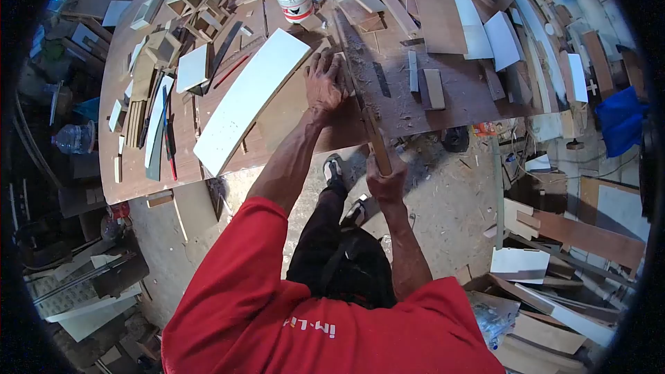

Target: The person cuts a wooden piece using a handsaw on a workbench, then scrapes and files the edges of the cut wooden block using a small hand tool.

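My left hand [325,83] lies palm down on a brown board at the front of the table, its fingers stretched out and slightly apart. Just right of it runs a long, narrow hand saw [355,83], seen nearly edge-on, pointing away from me across the board. My right hand [387,181], below the table edge, is closed around the wooden handle [374,135] of the saw. A curved white panel [253,100] rests to the left of my left hand. Sawdust and shavings lie along the saw's right side. Where the blade meets the wood cannot be made out.
On the brown table [270,149] stand a white bucket [294,1] and many wood offcuts. A red pencil-like stick [231,72] lies left. Small blocks [433,88] sit at right. Stacked boards [589,235] crowd the right side. My feet are on the concrete floor [443,201].
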The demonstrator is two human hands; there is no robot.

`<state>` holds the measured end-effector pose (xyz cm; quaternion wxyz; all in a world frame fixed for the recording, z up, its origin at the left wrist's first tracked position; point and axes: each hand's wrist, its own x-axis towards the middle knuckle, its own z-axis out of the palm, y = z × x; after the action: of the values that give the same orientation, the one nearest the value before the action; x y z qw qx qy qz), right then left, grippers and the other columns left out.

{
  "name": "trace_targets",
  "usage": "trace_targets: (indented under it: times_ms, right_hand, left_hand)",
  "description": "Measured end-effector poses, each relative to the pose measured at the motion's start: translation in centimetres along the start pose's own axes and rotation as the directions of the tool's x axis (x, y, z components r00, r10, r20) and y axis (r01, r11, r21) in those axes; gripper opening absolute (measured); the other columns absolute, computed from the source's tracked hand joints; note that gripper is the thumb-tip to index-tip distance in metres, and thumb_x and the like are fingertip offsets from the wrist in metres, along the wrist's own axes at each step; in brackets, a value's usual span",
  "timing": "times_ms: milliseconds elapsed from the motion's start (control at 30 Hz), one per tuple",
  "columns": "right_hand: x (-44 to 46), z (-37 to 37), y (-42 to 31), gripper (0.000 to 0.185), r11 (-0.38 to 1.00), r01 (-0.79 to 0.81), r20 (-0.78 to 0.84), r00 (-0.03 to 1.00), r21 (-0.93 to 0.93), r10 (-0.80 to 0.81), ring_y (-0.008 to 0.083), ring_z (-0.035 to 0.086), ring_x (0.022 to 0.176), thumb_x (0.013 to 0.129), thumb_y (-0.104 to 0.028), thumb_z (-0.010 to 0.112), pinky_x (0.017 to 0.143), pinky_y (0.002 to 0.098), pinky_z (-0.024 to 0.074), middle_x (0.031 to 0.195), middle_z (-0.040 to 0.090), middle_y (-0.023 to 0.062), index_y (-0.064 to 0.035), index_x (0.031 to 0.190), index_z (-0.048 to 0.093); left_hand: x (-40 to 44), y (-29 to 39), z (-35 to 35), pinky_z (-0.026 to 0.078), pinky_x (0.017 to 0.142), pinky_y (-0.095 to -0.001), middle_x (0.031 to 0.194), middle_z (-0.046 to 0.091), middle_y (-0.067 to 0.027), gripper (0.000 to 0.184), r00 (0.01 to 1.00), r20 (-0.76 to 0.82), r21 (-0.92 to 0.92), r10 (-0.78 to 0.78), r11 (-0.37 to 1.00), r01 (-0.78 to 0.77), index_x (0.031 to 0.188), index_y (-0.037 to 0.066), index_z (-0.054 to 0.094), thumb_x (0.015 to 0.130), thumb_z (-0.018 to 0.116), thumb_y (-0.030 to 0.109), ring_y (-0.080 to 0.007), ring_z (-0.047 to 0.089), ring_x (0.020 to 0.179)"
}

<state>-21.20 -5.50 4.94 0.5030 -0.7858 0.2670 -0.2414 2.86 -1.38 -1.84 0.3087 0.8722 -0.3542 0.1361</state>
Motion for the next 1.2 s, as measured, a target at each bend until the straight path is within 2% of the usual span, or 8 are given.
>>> trace_targets:
  times_ms: [233, 333, 500, 533, 600, 800, 967, 1200]
  right_hand:
    - [-11.0, -5.5, -3.2, 0.044, 0.992, -0.127, 0.019, 0.992, -0.027, 0.127, 0.0376, 0.068, 0.086, 0.083, -0.004, 0.057, 0.069, 0.0381, 0.0524, 0.101, 0.065, 0.0259, 0.0018, 0.126, 0.054]
    - [-6.5, -3.1, 0.2, 0.034, 0.92, 0.225, -0.02, 0.969, -0.321, -0.244, 0.0408, 0.066, 0.082, 0.082, -0.004, 0.057, 0.068, 0.0394, 0.0515, 0.092, 0.065, 0.024, 0.0024, 0.115, 0.06]
    - [1.0, 0.6, 0.8, 0.015, 0.991, -0.128, 0.054, 0.99, -0.047, 0.13, 0.0367, 0.06, 0.062, 0.078, -0.003, 0.064, 0.053, 0.039, 0.045, 0.078, 0.064, 0.018, 0.0034, 0.091, 0.063]
    - [-1.4, 0.4, 4.1, 0.022, 0.872, 0.268, 0.182, 0.961, -0.41, -0.21, 0.0357, 0.065, 0.067, 0.079, -0.003, 0.061, 0.057, 0.0379, 0.0487, 0.078, 0.066, 0.0171, 0.0033, 0.1, 0.063]
    - [-4.4, -1.1, -0.8, 0.013, 0.982, 0.19, -0.231, 0.954, -0.018, -0.189, 0.0286, 0.063, 0.055, 0.079, -0.007, 0.061, 0.052, 0.0383, 0.0469, 0.059, 0.057, 0.0171, 0.0036, 0.086, 0.062]
    - [-5.7, -2.7, -1.3, 0.031, 0.993, -0.12, -0.035, 0.992, -0.014, 0.119, 0.0289, 0.07, 0.074, 0.082, -0.005, 0.059, 0.06, 0.0348, 0.0504, 0.083, 0.067, 0.0216, 0.0025, 0.113, 0.062]
    - [-1.3, 0.4, 1.1, 0.008, 0.998, -0.017, -0.056, 0.998, 0.058, 0.02, 0.0246, 0.059, 0.058, 0.079, -0.004, 0.06, 0.051, 0.038, 0.0416, 0.067, 0.058, 0.0203, 0.0021, 0.078, 0.055]
    - [-10.0, -4.4, -2.8, 0.037, 0.996, -0.07, -0.043, 0.997, -0.062, 0.068, 0.0311, 0.07, 0.081, 0.083, -0.006, 0.059, 0.066, 0.0362, 0.0528, 0.095, 0.068, 0.0211, 0.006, 0.118, 0.058]
  left_hand:
    - [0.0, 0.1, -0.2, 0.032, 0.103, -0.0516, 0.139, 0.045, -0.0135, 0.072, 1.0, 0.027, 0.039, -0.004, 0.999, 0.003, 0.125, 0.01, 0.058, 0.057, 0.075, 0.029, -0.0371, 0.038, 0.13]
    - [0.2, -0.7, 0.1, 0.032, 0.102, -0.052, 0.139, 0.045, -0.0143, 0.07, 0.999, 0.009, 0.036, 0.042, 0.998, -0.042, 0.124, 0.01, 0.058, 0.058, 0.074, 0.028, -0.0373, 0.038, 0.13]
    - [-0.2, -0.1, -0.2, 0.031, 0.104, -0.0513, 0.14, 0.046, -0.015, 0.065, 1.0, 0.016, 0.026, 0.021, 0.999, -0.022, 0.13, 0.012, 0.056, 0.066, 0.063, 0.021, -0.042, 0.039, 0.129]
    - [-1.4, -0.3, 0.0, 0.031, 0.105, -0.0516, 0.14, 0.046, -0.0147, 0.066, 0.999, 0.037, 0.008, 0.01, 1.0, -0.01, 0.131, 0.012, 0.055, 0.066, 0.063, 0.022, -0.0411, 0.038, 0.13]
    - [0.2, 0.5, -0.4, 0.034, 0.1, -0.0511, 0.134, 0.05, -0.0152, 0.055, 0.999, -0.024, 0.027, 0.023, 0.999, -0.022, 0.123, 0.009, 0.06, 0.07, 0.062, 0.022, -0.0372, 0.041, 0.127]
    - [0.0, 0.0, 0.0, 0.033, 0.101, -0.0533, 0.136, 0.049, -0.0145, 0.051, 0.998, -0.029, 0.014, 0.056, 0.998, -0.056, 0.123, 0.009, 0.06, 0.074, 0.06, 0.023, -0.0383, 0.041, 0.127]
    - [-1.0, -0.5, 0.7, 0.03, 0.104, -0.0523, 0.139, 0.047, -0.0137, 0.055, 0.999, -0.007, 0.033, 0.032, 0.999, -0.032, 0.127, 0.011, 0.058, 0.073, 0.061, 0.024, -0.0377, 0.038, 0.131]
    - [0.0, -0.4, -0.2, 0.031, 0.104, -0.0523, 0.139, 0.048, -0.0139, 0.062, 0.999, 0.047, 0.025, 0.002, 1.0, -0.004, 0.127, 0.012, 0.059, 0.066, 0.065, 0.022, -0.0394, 0.039, 0.129]
